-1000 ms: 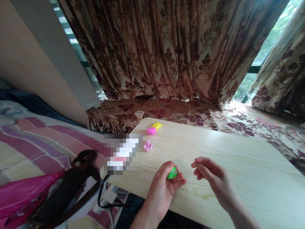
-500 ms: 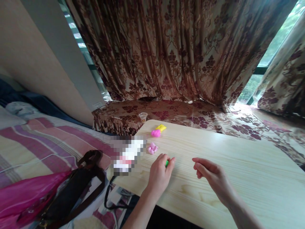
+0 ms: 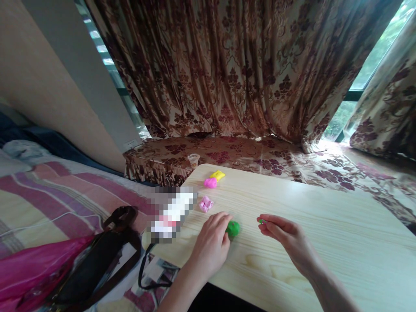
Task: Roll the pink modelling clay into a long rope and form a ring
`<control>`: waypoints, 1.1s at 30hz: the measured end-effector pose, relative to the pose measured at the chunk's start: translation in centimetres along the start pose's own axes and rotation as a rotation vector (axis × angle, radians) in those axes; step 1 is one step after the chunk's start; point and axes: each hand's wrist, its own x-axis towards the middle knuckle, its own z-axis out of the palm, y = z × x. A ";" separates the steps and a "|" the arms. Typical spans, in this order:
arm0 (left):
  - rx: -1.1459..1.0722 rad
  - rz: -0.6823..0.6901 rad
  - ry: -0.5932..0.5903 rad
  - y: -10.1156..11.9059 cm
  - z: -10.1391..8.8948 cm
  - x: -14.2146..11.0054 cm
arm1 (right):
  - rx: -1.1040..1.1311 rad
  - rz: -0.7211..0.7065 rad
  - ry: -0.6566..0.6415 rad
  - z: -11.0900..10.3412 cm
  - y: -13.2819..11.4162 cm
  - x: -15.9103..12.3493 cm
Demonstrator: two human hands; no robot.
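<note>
A green lump of modelling clay point(image 3: 233, 228) lies on the pale wooden table point(image 3: 325, 242). My left hand point(image 3: 211, 247) rests palm down just left of it, fingers loosely stretched, fingertips at the lump's edge. My right hand point(image 3: 286, 236) hovers to the right, its fingertips pinched on a tiny green bit of clay point(image 3: 261, 221). Farther back on the table lie a small pale pink clay piece point(image 3: 206, 203), a bright pink lump point(image 3: 210, 183) and a yellow piece point(image 3: 217, 175).
A blurred-out flat object point(image 3: 170, 212) lies at the table's left edge. A dark bag with straps point(image 3: 94, 264) and a magenta plastic bag point(image 3: 29, 268) sit on the striped bed at left. A small clear cup point(image 3: 193, 160) stands on the patterned ledge below the curtains.
My left hand has put the green lump down on the table and slid back to its left. My right hand has stayed in place, still pinching a green bit.
</note>
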 end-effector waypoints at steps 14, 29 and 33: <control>0.320 -0.102 -0.089 -6.1 -1.7 4.7 | 0.069 0.007 -0.019 0.4 -0.6 -0.7; 0.242 -0.150 -0.040 -6.5 -2.2 4.1 | -0.075 -0.024 0.034 0.8 -0.3 -0.4; 0.216 -0.151 -0.060 -6.4 -2.4 4.0 | -0.153 -0.057 0.019 1.4 -0.3 -0.4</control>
